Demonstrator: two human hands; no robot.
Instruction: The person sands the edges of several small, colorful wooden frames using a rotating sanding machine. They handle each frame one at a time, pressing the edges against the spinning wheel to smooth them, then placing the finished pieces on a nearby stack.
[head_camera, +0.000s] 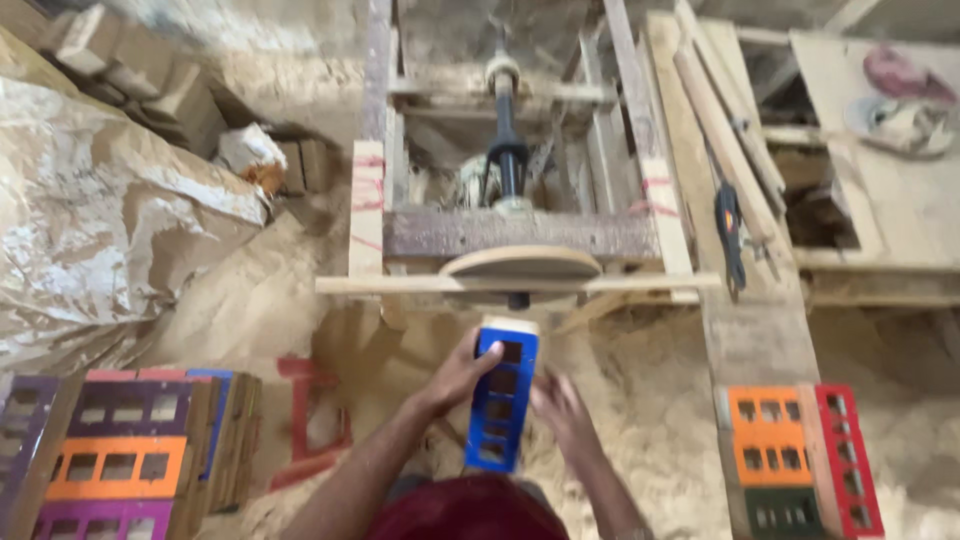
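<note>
A blue wooden block (502, 398) with rows of rectangular cut-outs stands upright in front of me, its top end close under a round sanding disc (522, 264) on a wooden machine frame (520, 232). My left hand (458, 374) grips the block's left edge, thumb on its face. My right hand (565, 412) rests against the block's right side, fingers bent around it. A thin wooden rail (400, 285) crosses just in front of the disc.
Stacks of painted cut-out blocks lie at lower left (120, 450) and lower right (795, 460). A red frame piece (310, 420) lies in the sawdust. Crumpled brown paper (90, 220) fills the left. Planks and a hand tool (728, 235) sit on the right.
</note>
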